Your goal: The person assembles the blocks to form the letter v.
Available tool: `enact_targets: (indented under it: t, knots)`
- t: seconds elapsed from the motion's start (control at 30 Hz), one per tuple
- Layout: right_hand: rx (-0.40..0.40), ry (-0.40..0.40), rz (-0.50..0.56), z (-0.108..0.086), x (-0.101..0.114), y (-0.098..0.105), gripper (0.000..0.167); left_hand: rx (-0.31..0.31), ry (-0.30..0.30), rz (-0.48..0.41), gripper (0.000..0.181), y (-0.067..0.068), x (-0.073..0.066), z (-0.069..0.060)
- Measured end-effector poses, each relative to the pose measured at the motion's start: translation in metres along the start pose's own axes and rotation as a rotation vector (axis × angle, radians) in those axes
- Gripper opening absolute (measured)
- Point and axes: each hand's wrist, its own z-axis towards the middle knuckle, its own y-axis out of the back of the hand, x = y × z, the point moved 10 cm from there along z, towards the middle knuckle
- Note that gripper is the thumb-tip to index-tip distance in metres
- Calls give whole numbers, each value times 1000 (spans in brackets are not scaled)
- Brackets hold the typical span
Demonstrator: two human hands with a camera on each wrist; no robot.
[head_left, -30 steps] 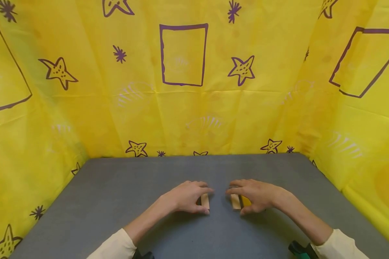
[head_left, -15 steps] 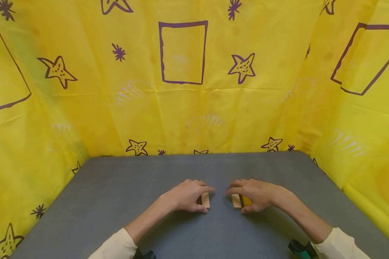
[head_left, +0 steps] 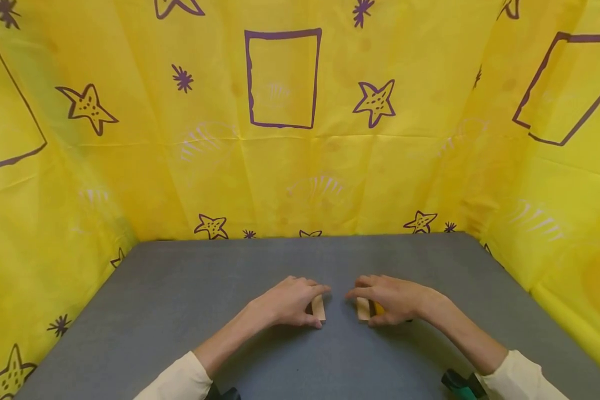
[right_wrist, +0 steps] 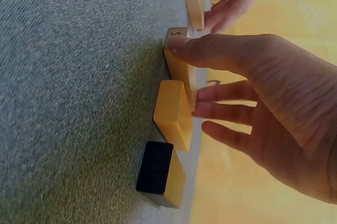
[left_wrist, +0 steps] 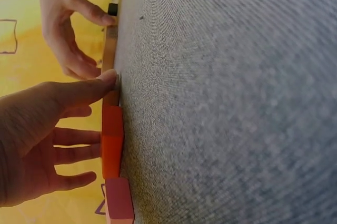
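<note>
On the grey desk (head_left: 300,372), left hand (head_left: 291,303) and right hand (head_left: 392,300) each pinch a wooden block (right_wrist: 181,74), likely the gripping step; the next move would call for even pressure. Count, six: two wooden blocks, one red-orange block (left_wrist: 111,142), one pink block (left_wrist: 119,199), one yellow block (right_wrist: 170,109), one black-topped block (right_wrist: 156,169).

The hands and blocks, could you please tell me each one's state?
Left hand: curved around left wooden block
Right hand: pinching right wooden block
Left wooden block: apart from right wooden block
Right wooden block: partly hidden
Red block: on table
Pink block: unheld
Yellow block: on table
Black-topped block: unheld
</note>
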Motion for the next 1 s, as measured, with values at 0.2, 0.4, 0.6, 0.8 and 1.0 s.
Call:
enact_targets:
  t: [0.2,0.4,0.6,0.8,1.0]
  knots:
    - [10,-23,-3,6,0,-2,55,13,59,26,76,-1,-1,3]
    - [14,-39,-17,13,1,-3,57,9,97,61,79,0,-3,5]
    - [9,-34,-34,17,8,-3,59,-18,77,63,82,1,-7,7]
    - [0,-28,-46,20,13,-2,61,-53,27,89,78,3,-14,11]
    - [11,-37,-50,24,14,-4,60,-62,12,103,75,4,-20,12]
